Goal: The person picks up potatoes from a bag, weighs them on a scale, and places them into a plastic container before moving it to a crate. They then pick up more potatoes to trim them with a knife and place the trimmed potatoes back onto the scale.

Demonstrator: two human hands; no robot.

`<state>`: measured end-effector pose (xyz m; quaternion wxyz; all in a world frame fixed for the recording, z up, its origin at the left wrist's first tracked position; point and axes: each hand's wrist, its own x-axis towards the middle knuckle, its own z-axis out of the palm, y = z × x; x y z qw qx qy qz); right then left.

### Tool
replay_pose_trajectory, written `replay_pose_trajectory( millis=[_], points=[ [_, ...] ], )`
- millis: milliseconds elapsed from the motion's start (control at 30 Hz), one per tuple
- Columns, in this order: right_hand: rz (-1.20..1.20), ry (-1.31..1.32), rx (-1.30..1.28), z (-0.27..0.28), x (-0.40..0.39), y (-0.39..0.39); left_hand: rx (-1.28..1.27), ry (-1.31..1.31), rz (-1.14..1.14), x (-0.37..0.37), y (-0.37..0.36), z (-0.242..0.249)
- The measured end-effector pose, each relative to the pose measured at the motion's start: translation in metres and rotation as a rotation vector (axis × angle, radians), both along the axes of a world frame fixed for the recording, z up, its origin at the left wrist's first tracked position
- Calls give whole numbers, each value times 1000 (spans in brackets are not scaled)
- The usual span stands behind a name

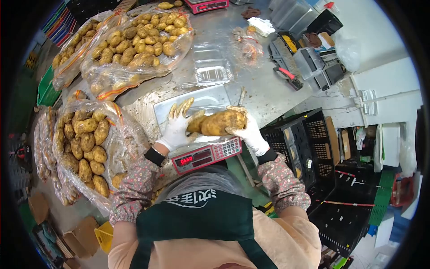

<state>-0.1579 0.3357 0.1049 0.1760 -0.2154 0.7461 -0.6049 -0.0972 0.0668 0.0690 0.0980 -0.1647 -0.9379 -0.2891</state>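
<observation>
Two or so large, dirt-marked potatoes [220, 123] lie end to end above the weighing scale, overlapping its metal plate [163, 107] in this view. My right hand [251, 134], in a white glove with soiled fingertips, curls around the right end of the potatoes. At their left end is my left hand [178, 127], also gloved, its fingers spread and stretched out and its thumb side close to the potato. Below the hands, the scale's red display panel [207, 155] is lit with red digits.
Plastic-lined bags of potatoes stand at the left [87, 145] and back left [139, 40]. Clear plastic trays [212, 74] lie behind the scale. A red-and-black handled tool [289, 78] rests at right, and black crates [309, 143] stand beside the table.
</observation>
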Motion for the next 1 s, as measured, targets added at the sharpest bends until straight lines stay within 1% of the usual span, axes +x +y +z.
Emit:
replay_pose_trajectory(
  millis=[67,100,133,200,233,333,367,467,567,600,633,667,700,733,767,800,867,900,933,1000],
  points=[
    [-121,-200,-264,5,6,0,-164,18,-33,4,6,7],
    [-144,-211,-279,6,6,1,-223,-10,-63,5,5,9],
    [-148,-205,-279,7,8,0,-222,-5,-67,6,7,10],
    [-222,-154,-320,12,11,-2,-213,-101,-144,10,9,11],
    [-227,-137,-301,16,13,-4,-298,-32,-176,12,15,14],
    [-230,-54,-264,28,17,-10,-311,-54,-235,17,21,8],
    [-231,-53,-265,29,17,-11,-360,28,-228,16,19,-13],
    [-217,-50,-272,29,20,-14,-328,-25,-222,22,21,-17],
    [-207,-64,-302,22,20,-21,-283,54,-162,28,19,0],
    [-205,-215,-403,22,21,-24,-283,54,-156,32,18,2],
    [-201,-368,-501,21,22,-28,-155,41,-56,37,17,4],
    [-192,-368,-500,21,23,-32,-28,28,46,40,16,6],
    [-177,-449,-559,21,25,-37,-29,29,59,41,14,9],
    [-154,-533,-616,20,27,-42,363,-20,86,42,14,12],
    [-125,-542,-611,21,30,-48,753,-58,119,44,13,16],
    [-121,-475,-505,22,34,-54,747,-41,162,45,11,20],
    [-67,-344,-313,21,44,-76,1129,-148,37,53,-2,31],
    [4,-296,-255,14,48,-86,1252,-312,43,64,-10,23],
    [20,-312,-189,18,56,-98,1246,-303,45,72,-21,22],
    [161,-467,-217,23,64,-118,1225,-373,153,100,-47,11]
  ],
)
